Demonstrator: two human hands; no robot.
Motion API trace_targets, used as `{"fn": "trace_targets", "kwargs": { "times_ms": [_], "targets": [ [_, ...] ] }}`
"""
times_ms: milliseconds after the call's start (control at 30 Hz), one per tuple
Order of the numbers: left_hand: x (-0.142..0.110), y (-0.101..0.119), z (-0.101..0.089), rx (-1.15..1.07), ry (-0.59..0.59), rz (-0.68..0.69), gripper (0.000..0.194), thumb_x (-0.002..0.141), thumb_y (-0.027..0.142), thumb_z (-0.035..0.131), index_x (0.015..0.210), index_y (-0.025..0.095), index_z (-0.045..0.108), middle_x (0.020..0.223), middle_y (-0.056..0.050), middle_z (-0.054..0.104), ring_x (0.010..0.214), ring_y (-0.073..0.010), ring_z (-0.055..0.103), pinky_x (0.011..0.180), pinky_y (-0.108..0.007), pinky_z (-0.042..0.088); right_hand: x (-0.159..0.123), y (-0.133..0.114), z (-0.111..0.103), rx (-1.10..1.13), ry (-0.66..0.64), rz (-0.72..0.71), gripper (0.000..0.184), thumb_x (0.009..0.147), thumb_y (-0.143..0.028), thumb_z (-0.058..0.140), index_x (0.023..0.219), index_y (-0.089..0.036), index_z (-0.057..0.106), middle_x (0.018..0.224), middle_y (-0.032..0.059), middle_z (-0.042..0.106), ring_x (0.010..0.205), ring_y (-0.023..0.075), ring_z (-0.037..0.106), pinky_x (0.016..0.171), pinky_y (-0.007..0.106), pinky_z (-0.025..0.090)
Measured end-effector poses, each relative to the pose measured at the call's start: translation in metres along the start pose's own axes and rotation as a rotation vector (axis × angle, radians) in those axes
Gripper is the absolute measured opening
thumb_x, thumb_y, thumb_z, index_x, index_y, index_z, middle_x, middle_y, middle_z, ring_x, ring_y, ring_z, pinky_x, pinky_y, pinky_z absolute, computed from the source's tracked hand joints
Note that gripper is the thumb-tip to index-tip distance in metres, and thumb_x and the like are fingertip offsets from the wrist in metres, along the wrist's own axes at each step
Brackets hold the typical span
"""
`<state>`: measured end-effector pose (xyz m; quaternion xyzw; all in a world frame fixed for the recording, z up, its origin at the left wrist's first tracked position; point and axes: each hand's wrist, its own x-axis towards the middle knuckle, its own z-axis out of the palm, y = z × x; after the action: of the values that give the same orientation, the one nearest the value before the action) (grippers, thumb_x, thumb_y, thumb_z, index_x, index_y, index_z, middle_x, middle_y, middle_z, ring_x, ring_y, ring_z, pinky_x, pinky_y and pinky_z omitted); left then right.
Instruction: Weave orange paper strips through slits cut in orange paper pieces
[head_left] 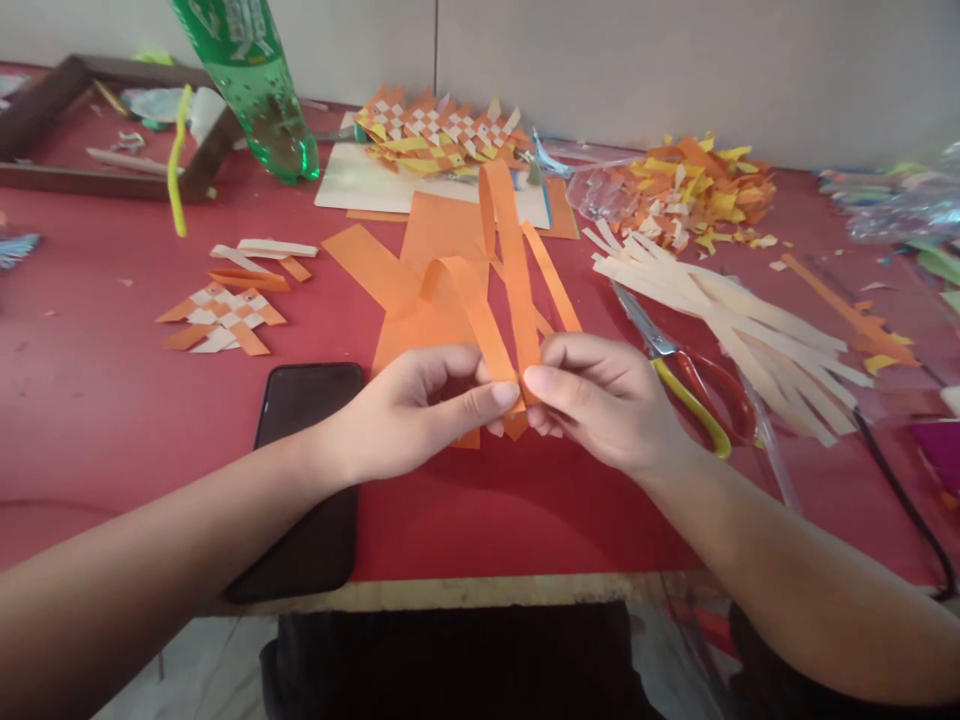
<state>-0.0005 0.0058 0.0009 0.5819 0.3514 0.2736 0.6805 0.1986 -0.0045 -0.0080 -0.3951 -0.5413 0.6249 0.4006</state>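
Observation:
Orange paper strips [514,260] rise in curved loops from between my two hands. My left hand [431,405] pinches the lower end of one looped strip between thumb and fingers. Close beside it, my right hand [596,395] is closed on the end of another strip, the thumbs nearly touching. Under and behind the hands lie flat orange paper sheets [439,230]. A black phone [307,405] rests beneath my left wrist. Scissors [675,365] with red and yellow handles lie to the right of my right hand. Fingertips behind the paper are partly hidden.
A woven orange-and-white paper fish [225,315] lies at left. Pale paper strips [735,320] spread at right. Behind are woven pieces [442,130], a heap of paper scraps [697,190], a green bottle [262,100] and a dark frame [82,175]. The red table [525,530] ends nearby.

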Motion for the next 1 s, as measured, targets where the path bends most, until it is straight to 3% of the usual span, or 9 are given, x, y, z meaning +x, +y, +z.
{"fn": "trace_targets", "kwargs": {
  "times_ms": [133,567,667,833,1000],
  "targets": [
    [0.0,0.002,0.001,-0.04,-0.019,0.039,0.023,0.087,0.035,0.069,0.077,0.015,0.064,0.071,0.002,0.065,0.055,-0.0056,0.05,0.05,-0.018,0.038,0.0,0.0,0.001,0.009,-0.069,0.041,0.026,0.087,-0.034,0.069,0.07,-0.017,0.06,0.057,-0.0018,0.06,0.048,0.0072,0.052,0.042,0.019,0.04],
    [-0.001,0.0,0.0,-0.038,-0.072,-0.024,0.02,0.087,0.028,0.068,0.072,0.015,0.06,0.069,0.003,0.062,0.061,-0.007,0.055,0.056,-0.018,0.043,0.001,0.002,-0.002,0.082,-0.214,0.115,0.027,0.082,-0.035,0.074,0.072,-0.016,0.059,0.059,-0.0011,0.059,0.049,0.0078,0.051,0.042,0.019,0.04],
    [-0.001,-0.002,-0.001,0.038,-0.1,-0.014,0.022,0.088,0.03,0.064,0.072,0.016,0.059,0.069,0.002,0.061,0.062,-0.0083,0.054,0.059,-0.02,0.044,0.002,0.005,-0.004,0.144,-0.199,0.088,0.024,0.083,-0.037,0.073,0.08,-0.017,0.06,0.068,-0.0011,0.059,0.054,0.0082,0.051,0.046,0.02,0.04],
    [-0.001,-0.003,-0.002,0.205,-0.244,-0.087,0.023,0.088,0.031,0.059,0.071,0.015,0.06,0.065,0.002,0.059,0.054,-0.0084,0.051,0.052,-0.021,0.041,0.006,0.002,-0.002,0.175,-0.097,0.072,0.028,0.08,-0.042,0.075,0.098,-0.021,0.07,0.076,-0.0017,0.062,0.058,0.0075,0.052,0.05,0.019,0.042],
    [-0.002,-0.004,0.0,0.174,-0.261,-0.212,0.023,0.089,0.031,0.058,0.072,0.016,0.057,0.057,0.005,0.055,0.042,-0.0057,0.05,0.045,-0.018,0.039,0.009,-0.018,0.001,0.315,-0.079,0.042,0.02,0.075,-0.04,0.079,0.088,-0.025,0.076,0.085,-0.0016,0.067,0.077,0.01,0.061,0.067,0.022,0.052]
  ]
}}
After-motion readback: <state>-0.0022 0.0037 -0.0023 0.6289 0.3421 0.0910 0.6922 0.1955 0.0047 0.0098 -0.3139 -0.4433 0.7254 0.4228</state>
